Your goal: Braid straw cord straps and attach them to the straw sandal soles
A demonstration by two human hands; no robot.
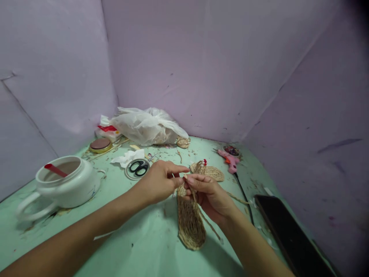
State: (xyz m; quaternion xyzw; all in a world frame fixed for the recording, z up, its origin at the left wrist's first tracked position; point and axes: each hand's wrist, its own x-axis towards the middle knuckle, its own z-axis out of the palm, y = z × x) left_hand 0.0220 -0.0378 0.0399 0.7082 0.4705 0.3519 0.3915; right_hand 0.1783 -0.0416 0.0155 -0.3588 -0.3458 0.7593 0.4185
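Observation:
My right hand is closed, thumb against fingers, on a twisted straw cord whose loose end hangs down to the right. Close by on its left, my left hand has thumb and index finger apart, their tips near the pinched cord; whether the thumb touches it I cannot tell. Under both hands lies a woven straw slipper sole, its upper end partly hidden by my fingers. Just beyond is a small woven slipper with red and white beads on its strap.
At right are a pink glue gun, its black cable, and a dark phone. Black-handled scissors rest on a round lid to the left. A white pot stands farther left; a plastic bag lies against the back wall.

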